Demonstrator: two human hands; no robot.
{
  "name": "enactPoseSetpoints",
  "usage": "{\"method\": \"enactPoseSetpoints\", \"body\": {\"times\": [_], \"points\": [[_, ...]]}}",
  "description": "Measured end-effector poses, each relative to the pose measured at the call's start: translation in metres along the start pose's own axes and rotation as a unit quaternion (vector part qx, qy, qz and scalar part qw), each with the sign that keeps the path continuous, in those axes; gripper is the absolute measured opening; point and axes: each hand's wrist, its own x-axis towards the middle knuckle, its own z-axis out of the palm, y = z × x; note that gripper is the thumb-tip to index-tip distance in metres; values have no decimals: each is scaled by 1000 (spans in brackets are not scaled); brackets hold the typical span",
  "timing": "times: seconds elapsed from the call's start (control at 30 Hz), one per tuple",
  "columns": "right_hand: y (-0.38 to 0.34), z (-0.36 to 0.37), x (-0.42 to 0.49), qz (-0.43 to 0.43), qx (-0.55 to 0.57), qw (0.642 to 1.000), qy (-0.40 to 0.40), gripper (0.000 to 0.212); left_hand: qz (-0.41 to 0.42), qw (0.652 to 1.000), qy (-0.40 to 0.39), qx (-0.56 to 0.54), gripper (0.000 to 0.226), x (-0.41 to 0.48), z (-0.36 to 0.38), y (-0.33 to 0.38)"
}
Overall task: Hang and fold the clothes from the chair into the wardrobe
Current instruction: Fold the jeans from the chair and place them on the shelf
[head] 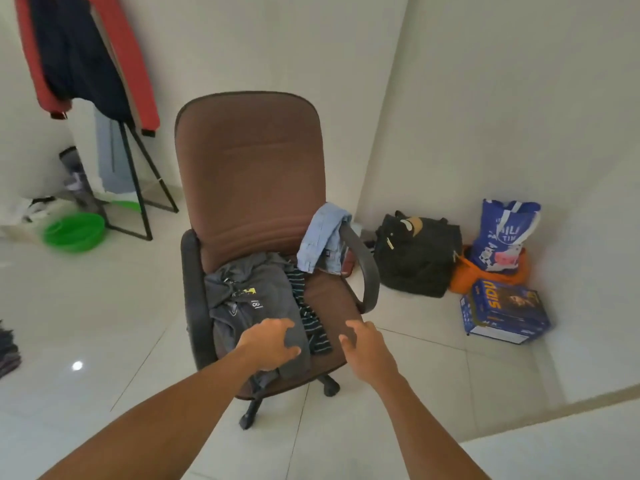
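A brown office chair stands in the middle of the room. A crumpled grey shirt with a small yellow print lies on the left of its seat. A dark striped garment lies beside it. Light blue jeans hang over the right armrest. My left hand hovers over the front edge of the grey shirt, fingers spread and holding nothing. My right hand is open above the bare front right of the seat. No wardrobe is in view.
A black metal rack at the back left carries a red and a dark jacket. A green basin sits on the floor by it. Right of the chair are a black bag, a blue sack and a blue box.
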Motion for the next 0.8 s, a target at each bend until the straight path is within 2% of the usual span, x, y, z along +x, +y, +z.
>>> {"method": "enactPoseSetpoints", "body": {"times": [0.33,0.5,0.8], "points": [[-6,-45,173,-53,-54,996,-47,44,-31,998,21,-52,66,147,-36,16],[-11,-69,256,-64,-78,993,-65,44,-57,996,0,-69,76,224,-60,9],[-20,-68,380,-80,-101,981,-144,47,-105,987,-15,-124,70,316,-61,8]]}}
